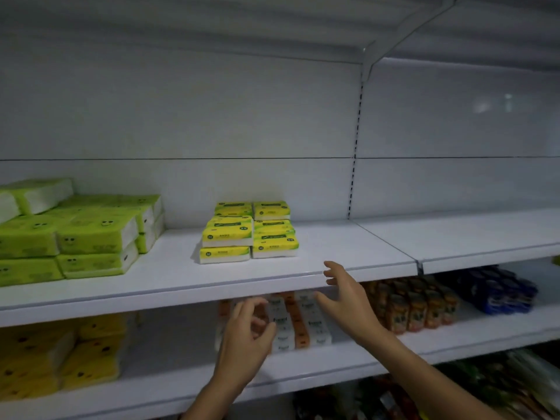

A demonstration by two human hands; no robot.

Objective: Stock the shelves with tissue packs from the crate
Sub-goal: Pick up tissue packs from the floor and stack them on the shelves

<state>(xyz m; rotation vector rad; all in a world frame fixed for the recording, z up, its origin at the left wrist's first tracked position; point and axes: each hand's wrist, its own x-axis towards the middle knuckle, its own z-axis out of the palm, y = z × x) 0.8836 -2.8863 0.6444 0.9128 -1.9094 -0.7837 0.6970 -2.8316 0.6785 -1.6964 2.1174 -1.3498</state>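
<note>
In the head view, the yellow packs (248,231) are stacked on the shelf (333,253), green packs (85,234) left of them, and just below them the left hand (245,331) and right hand (345,295) are held apart, empty, fingers loose; the crate is unseen, and the next pack is best squared flush beside them.

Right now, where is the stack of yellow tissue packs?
In the head view, the yellow tissue packs sit near the middle of the upper white shelf, to the right of the lime-green packs and up-left of the right hand.
</note>
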